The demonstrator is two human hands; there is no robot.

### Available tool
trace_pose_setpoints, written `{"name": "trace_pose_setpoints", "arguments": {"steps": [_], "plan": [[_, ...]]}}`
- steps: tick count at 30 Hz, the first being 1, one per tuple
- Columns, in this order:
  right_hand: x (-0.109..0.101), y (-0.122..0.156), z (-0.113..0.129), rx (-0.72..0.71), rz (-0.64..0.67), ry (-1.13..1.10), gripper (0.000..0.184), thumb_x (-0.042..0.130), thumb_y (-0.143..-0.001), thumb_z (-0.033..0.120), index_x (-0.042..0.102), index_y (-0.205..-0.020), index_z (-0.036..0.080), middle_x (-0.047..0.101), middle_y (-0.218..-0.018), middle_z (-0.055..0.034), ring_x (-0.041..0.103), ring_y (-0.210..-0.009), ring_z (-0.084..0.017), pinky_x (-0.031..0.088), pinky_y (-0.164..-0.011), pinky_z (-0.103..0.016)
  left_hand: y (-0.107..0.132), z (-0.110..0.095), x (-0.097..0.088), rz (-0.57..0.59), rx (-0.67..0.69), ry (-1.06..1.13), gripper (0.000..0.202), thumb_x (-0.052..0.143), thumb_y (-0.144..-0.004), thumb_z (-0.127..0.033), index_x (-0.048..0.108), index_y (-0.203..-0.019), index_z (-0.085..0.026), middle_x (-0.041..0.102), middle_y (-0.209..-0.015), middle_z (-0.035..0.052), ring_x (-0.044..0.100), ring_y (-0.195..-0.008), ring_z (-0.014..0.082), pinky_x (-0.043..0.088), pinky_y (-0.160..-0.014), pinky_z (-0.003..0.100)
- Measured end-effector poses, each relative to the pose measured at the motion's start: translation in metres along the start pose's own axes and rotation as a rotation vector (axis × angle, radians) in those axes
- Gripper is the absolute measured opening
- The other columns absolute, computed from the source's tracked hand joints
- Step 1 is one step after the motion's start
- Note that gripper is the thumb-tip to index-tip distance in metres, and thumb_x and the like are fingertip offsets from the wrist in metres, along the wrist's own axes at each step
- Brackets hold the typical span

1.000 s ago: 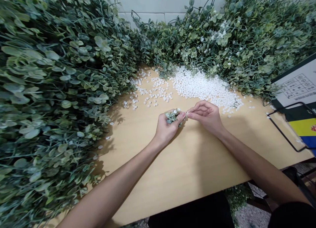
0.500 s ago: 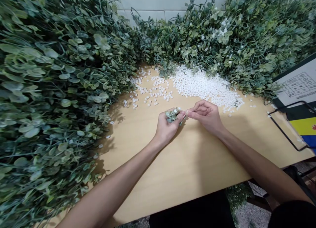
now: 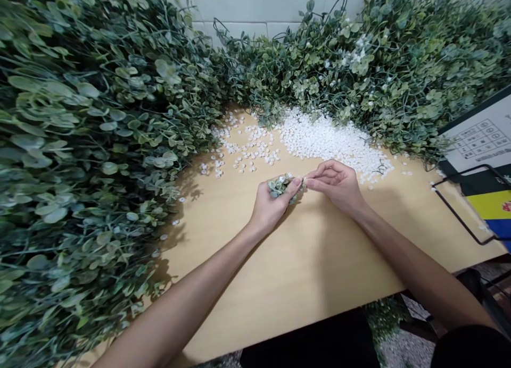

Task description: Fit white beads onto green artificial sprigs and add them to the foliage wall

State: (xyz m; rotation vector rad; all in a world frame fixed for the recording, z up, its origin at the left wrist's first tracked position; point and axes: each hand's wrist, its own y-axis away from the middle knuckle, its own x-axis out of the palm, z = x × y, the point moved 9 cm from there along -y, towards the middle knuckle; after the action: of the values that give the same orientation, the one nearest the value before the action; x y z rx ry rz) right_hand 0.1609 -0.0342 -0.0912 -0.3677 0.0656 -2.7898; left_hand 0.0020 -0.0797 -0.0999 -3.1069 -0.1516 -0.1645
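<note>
My left hand (image 3: 270, 207) is closed round a small sprig of artificial green leaves (image 3: 278, 185), held just above the wooden table (image 3: 303, 272). My right hand (image 3: 337, 184) is beside it, its fingers pinched together at the sprig's right end, on something too small to make out. A heap of small white beads (image 3: 327, 142) lies on the table just behind both hands, with scattered white beads (image 3: 243, 155) to its left.
Artificial foliage (image 3: 80, 144) is piled high along the left, and more foliage (image 3: 379, 65) runs along the back against a tiled wall. A printed sheet in a black wire stand (image 3: 479, 144) stands at the right edge.
Both hands stay almost still. The right hand's fingertips have closed in slightly on the sprig's end.
</note>
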Motion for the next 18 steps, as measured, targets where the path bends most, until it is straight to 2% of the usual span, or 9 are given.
{"name": "trace_pose_setpoints", "arguments": {"steps": [5,11,18], "plan": [[-0.001,0.000,0.000,0.006,-0.001,0.017,0.041,0.100,-0.061,0.034,0.067,-0.082,0.021,0.081,-0.090,-0.0020,0.079,-0.084,-0.018,0.065,-0.087,-0.031,0.000,0.001,0.000,-0.007,-0.006,0.009,0.033,0.086,-0.079,-0.045,0.074,-0.084,-0.015,0.066,-0.074,0.0009,0.055,-0.066,0.0111,0.044,-0.062,0.023],[0.005,0.003,0.000,-0.002,0.024,0.067,0.042,0.099,-0.061,0.040,0.068,-0.083,0.021,0.081,-0.091,-0.0035,0.078,-0.085,-0.020,0.066,-0.089,-0.035,0.000,0.009,-0.008,-0.073,0.003,0.037,0.030,0.085,-0.081,-0.043,0.075,-0.081,-0.015,0.067,-0.074,0.0012,0.056,-0.067,0.0109,0.044,-0.064,0.023],[0.009,0.006,0.001,-0.038,-0.018,0.048,0.041,0.100,-0.061,0.039,0.067,-0.079,0.022,0.081,-0.084,-0.0021,0.079,-0.083,-0.020,0.066,-0.085,-0.033,0.001,0.009,-0.011,-0.095,0.004,0.020,0.034,0.084,-0.081,-0.046,0.072,-0.077,-0.014,0.064,-0.072,0.0005,0.055,-0.067,0.0107,0.044,-0.063,0.023]]}}
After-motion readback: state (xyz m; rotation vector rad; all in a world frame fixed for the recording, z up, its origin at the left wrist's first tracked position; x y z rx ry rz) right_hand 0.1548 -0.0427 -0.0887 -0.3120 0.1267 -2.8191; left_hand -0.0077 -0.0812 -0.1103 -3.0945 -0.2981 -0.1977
